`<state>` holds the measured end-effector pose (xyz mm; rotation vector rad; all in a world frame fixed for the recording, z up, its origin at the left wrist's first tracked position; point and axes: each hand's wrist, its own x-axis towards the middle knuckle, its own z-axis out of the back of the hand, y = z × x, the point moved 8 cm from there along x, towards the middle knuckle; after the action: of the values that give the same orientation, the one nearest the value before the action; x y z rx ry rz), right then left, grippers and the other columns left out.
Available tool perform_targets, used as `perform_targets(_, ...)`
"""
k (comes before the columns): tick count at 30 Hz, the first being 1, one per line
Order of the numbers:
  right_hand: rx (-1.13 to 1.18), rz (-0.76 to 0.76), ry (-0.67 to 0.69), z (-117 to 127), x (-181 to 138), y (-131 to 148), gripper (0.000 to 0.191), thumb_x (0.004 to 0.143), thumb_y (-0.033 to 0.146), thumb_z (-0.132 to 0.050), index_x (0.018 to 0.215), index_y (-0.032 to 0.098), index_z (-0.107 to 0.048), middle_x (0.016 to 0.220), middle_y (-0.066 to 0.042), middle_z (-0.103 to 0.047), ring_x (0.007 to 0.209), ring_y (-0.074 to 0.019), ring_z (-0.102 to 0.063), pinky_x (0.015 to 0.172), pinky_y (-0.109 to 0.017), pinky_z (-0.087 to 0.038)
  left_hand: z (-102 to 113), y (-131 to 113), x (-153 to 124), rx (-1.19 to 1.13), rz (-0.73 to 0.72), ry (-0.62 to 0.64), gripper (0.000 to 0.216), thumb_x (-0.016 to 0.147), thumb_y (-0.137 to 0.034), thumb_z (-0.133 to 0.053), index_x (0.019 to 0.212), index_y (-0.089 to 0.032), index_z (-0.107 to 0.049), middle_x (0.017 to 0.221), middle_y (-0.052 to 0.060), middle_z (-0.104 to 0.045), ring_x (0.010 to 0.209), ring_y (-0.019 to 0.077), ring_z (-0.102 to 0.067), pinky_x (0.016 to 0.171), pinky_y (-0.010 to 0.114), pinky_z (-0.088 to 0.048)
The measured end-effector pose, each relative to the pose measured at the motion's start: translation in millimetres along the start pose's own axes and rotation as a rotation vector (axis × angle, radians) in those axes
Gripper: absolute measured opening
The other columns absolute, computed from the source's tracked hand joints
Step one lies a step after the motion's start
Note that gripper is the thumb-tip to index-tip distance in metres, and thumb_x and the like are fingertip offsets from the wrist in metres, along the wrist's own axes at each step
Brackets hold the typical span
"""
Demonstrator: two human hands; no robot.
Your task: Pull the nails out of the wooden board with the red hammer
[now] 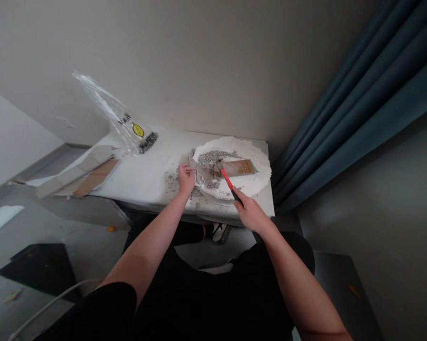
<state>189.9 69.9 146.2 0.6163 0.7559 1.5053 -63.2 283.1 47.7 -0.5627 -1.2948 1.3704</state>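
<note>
Brown flat cardboard pieces (92, 177) lie farthest left of the white round crumbly slab (256, 182), hanging partly over the end of the white tabletop (145, 175). A clear crinkled plastic bag with a yellow mark (121, 118) stands up just beside them, well left of the slab. The left hand (186, 177) rests at the slab's left rim with its fingers curled down onto loose grey chips. Whether they pinch a piece or only press on it cannot be told. Grey broken rubble (213, 158) covers the slab's left half and spills off it onto the table. A brown rectangular board with a green end (239, 167) lies on the slab's middle. The red-shafted tool with a black grip (227, 180) crosses the slab's near rim, its head down in the rubble beside the board. The right hand (250, 213), just off the slab's near edge, is wrapped fully closed round the black grip. To the slab's right hangs a dark blue pleated curtain (358, 104). The tool head sits near the left fingers, so a slip or a flying chip could catch them. More chips could also scatter off the table's near edge.
</note>
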Motion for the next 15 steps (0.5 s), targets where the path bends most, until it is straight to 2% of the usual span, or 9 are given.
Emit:
perform_targets(4, -0.023, -0.021, -0.001, -0.9, -1.9, 4.4, 0.064, 0.103, 0.023, -0.043, 0.165, 0.018, -0.036, 0.139, -0.018, -0.067, 0.128, -0.0345, -0.063, 0.106, -0.048, -0.048, 19.5, 20.8, -3.0, 0.055, 0.074, -0.07, 0.031, 0.081, -0.006, -0.054, 0.108, -0.02, -0.051, 0.085, 0.002, -0.067, 0.087, 0.0195, -0.069, 0.09, 0.033, -0.055)
perform_targets(9, -0.074, -0.058, 0.016, -4.1, -0.3, 3.4, 0.064, 0.102, 0.022, -0.045, 0.165, 0.021, -0.038, 0.132, -0.016, -0.071, 0.123, -0.0352, -0.067, 0.104, -0.048, -0.049, 34.5, 30.1, -11.9, 0.207, 0.073, -0.052, 0.026, 0.086, -0.009, -0.05, 0.11, -0.018, -0.055, 0.091, 0.006, -0.07, 0.086, 0.0199, -0.069, 0.084, 0.031, -0.055)
perform_targets(11, -0.063, -0.065, 0.009, -3.5, 1.3, 0.6, 0.063, 0.101, 0.021, -0.047, 0.164, 0.02, -0.04, 0.133, -0.016, -0.071, 0.123, -0.0343, -0.066, 0.105, -0.047, -0.048, 33.2, 29.7, -16.6, 0.362, 0.07, 0.039, 0.026, 0.089, -0.01, -0.047, 0.111, -0.017, -0.059, 0.099, 0.01, -0.072, 0.092, 0.0223, -0.07, 0.087, 0.034, -0.055)
perform_targets(15, 0.027, -0.027, -0.071, 8.9, 2.9, -5.9, 0.063, 0.1, 0.024, -0.047, 0.162, 0.019, -0.043, 0.141, -0.016, -0.066, 0.123, -0.0312, -0.066, 0.106, -0.045, -0.049, 12.0, 27.8, -31.4, 0.843, -0.021, 0.436, 0.027, 0.091, -0.013, -0.048, 0.107, -0.013, -0.069, 0.115, 0.02, -0.072, 0.111, 0.0328, -0.068, 0.095, 0.042, -0.054)
